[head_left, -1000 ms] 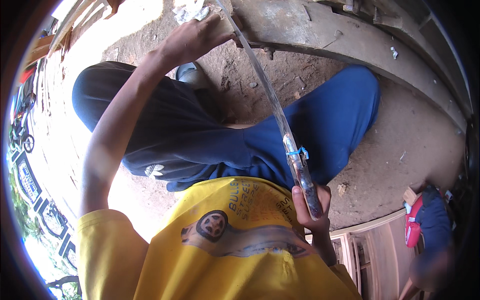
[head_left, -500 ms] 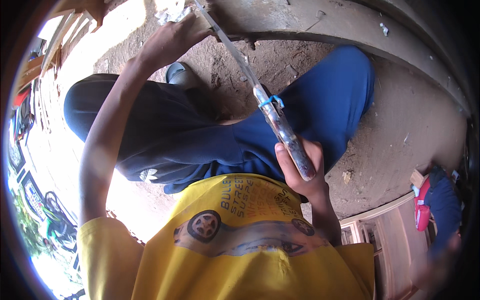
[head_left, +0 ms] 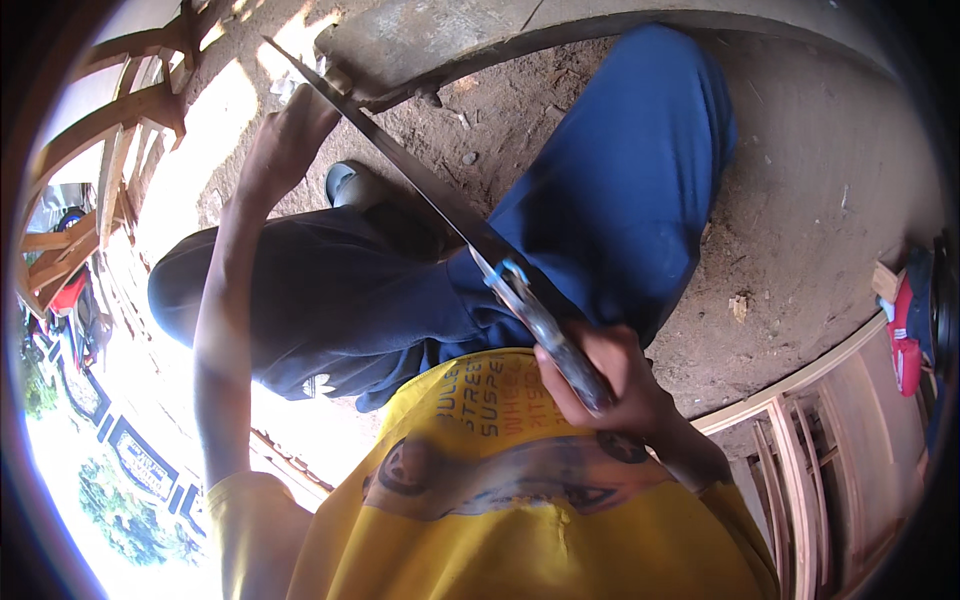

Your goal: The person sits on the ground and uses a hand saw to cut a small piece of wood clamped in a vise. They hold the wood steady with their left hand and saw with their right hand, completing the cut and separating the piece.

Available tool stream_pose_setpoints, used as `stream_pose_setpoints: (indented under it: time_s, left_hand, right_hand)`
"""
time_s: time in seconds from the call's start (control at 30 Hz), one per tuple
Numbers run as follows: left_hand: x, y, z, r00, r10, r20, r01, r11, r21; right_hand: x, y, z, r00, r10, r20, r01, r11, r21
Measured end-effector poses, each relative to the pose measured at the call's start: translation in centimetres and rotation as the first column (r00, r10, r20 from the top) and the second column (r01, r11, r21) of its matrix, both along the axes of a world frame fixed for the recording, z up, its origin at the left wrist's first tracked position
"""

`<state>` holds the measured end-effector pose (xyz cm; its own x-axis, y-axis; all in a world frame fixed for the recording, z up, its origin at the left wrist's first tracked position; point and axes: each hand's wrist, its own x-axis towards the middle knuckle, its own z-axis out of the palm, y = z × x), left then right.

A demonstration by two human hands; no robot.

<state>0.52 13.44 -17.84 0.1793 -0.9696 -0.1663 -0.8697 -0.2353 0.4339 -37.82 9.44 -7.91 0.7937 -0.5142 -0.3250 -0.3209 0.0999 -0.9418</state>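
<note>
My right hand (head_left: 615, 380) is closed round the worn, straight handle of a handsaw (head_left: 410, 165). A blue tie circles the handle near the blade. The long, thin blade slants up and to the left across my lap, its teeth too fine to make out. At the upper left, my left hand (head_left: 290, 140) is closed at the end of a broad, grey-brown board (head_left: 400, 40). The blade passes over the fingers of that hand and partly hides them. I cannot tell whether the blade touches the board.
My bent legs in blue trousers (head_left: 640, 180) lie under the saw. Wooden frames (head_left: 140, 115) stand at the left, and a panelled wooden piece (head_left: 790, 470) lies at the lower right. Beside it is a person's red shoe (head_left: 905, 350). Dirt floor (head_left: 770, 260) spreads right of my knee.
The handsaw's tip has swung left and its handle has come slightly nearer my body. My left hand appears lower and further left, as the whole view has shifted too.
</note>
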Motion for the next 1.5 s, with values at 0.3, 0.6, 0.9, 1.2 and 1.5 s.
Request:
stream_pose_setpoints:
  time_s: [0.3,0.6,0.9,1.2,1.5]
  left_hand:
    - [-1.6,-0.4,1.2,0.996,0.091,-0.011,-0.091,0.994,0.054]
    - [-0.6,0.4,0.4,0.995,0.027,0.091,-0.037,0.993,0.109]
    - [-1.5,-0.2,1.2,0.999,0.041,0.016,-0.042,0.997,0.068]
    - [-0.4,0.7,0.3,0.995,-0.014,-0.095,0.009,0.998,-0.055]
    - [0.2,0.5,-0.4,0.998,-0.042,-0.036,0.039,0.996,-0.076]
  right_hand:
    - [1.8,-1.3,-0.8,0.999,-0.038,0.027,0.035,0.995,0.094]
    - [2.4,-2.5,-1.4,1.000,-0.007,-0.015,0.011,0.949,0.314]
    - [2.1,-1.2,-1.6,0.992,-0.127,0.005,0.125,0.980,0.153]
    - [-0.3,-0.3,-0.3,0.996,-0.077,-0.034,0.079,0.996,0.049]
    - [-0.1,0.0,0.9,0.995,-0.098,0.004,0.098,0.994,-0.038]
